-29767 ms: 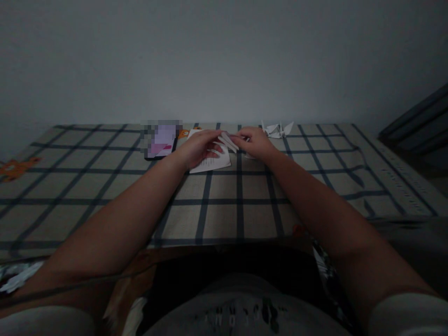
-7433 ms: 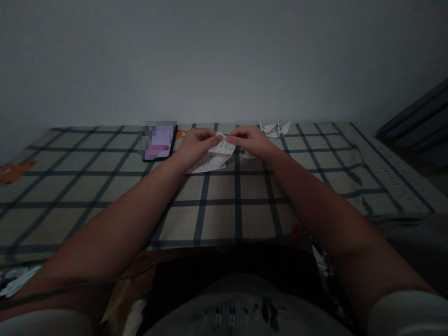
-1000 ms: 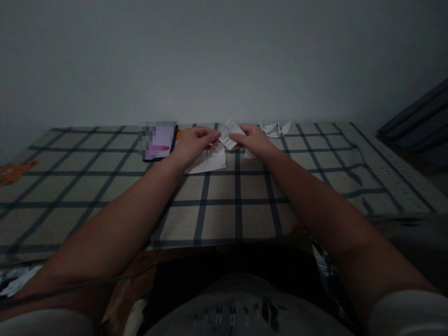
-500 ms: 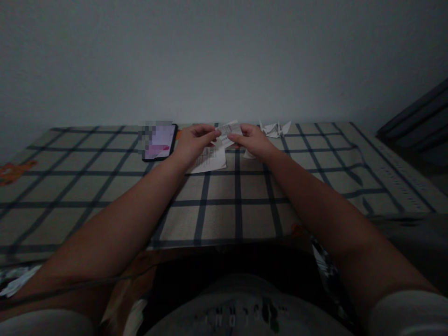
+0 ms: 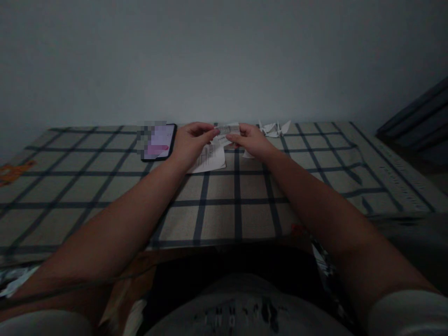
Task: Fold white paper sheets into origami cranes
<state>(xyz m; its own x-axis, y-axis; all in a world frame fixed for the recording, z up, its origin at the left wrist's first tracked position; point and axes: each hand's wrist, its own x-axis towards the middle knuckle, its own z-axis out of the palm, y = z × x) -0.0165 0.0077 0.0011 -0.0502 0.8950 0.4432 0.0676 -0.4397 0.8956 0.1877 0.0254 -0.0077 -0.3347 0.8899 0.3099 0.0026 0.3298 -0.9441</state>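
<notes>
A small piece of printed paper [image 5: 227, 129] is held between both hands above the far part of the table. My left hand [image 5: 192, 141] pinches its left side between thumb and fingers. At the right side, my right hand [image 5: 252, 140] grips it with the thumb on top. Below my left hand lies a larger printed sheet [image 5: 212, 158], partly covered by that hand. Several folded paper cranes [image 5: 275, 129] stand just beyond my right hand. A corner of another white paper [image 5: 247, 154] shows under my right hand.
A phone with a lit screen [image 5: 163, 140] lies left of my left hand. The checked tablecloth [image 5: 220, 219] covers the table up to the pale wall [image 5: 224, 60]. An orange patch [image 5: 16, 172] shows at the far left.
The held paper has turned a little, its upper right corner lower than before. Both hands keep their grip and have hardly moved.
</notes>
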